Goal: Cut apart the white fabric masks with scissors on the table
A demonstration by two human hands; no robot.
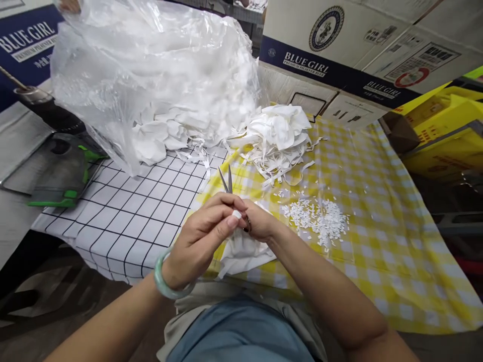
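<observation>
My right hand [260,221] grips small scissors [227,180] whose blades point up and away, slightly apart. My left hand [206,236], with a green bangle on its wrist, is closed in a pinch against the right hand; what it pinches is too small to make out. A white cloth piece [243,254] hangs under both hands. Ahead lie a pile of white cloth pieces with trimmed strips [279,136] and a patch of tiny white snippets [319,218] on the yellow checked cloth.
A big clear plastic bag of white cloth pieces [151,75] stands at the back left on a black-and-white grid cloth [124,211]. Cardboard boxes [339,50] line the back. A green-and-grey tool [64,171] lies left. Yellow crates [445,130] sit right.
</observation>
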